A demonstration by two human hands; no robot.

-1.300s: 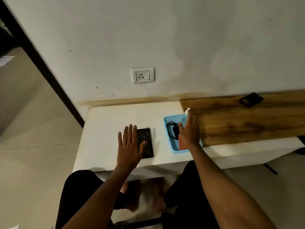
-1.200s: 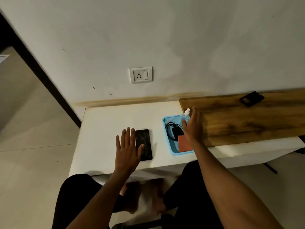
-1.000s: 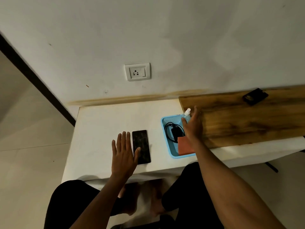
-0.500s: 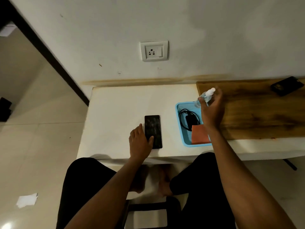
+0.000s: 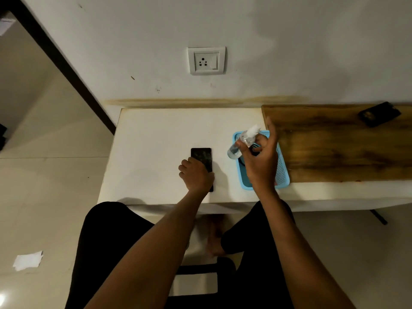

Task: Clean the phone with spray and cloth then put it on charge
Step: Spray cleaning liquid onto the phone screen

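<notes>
Looking down from the head view:
Phone (image 5: 201, 157): lying flat and screen-up on the white table (image 5: 156, 139), its long axis running from the person's edge toward the wall, the near end hidden under the left hand.
Left hand (image 5: 196, 176): resting on the near end of the phone with fingers curled over its left edge and the thumb at its right edge, gripping it against the table.
Spray bottle (image 5: 244, 141): being held in the air above the left rim of the blue basket, tilted, its white cap pointing up and to the right toward the wall and its clear base pointing down and left toward the phone.
Right hand (image 5: 259, 161): pinching the bottle's neck between thumb and fingertips, the index finger sticking up straight past the cap, the grip narrow.
Blue basket (image 5: 282, 172): sitting on the table just right of the phone, beside the wooden board (image 5: 334, 150); a black cable inside is mostly hidden by the right hand.
Wall socket (image 5: 206, 60): sitting on the wall above the table's far edge.
Dark object (image 5: 379, 114): lying on the board's far right; what it is cannot be told.
</notes>
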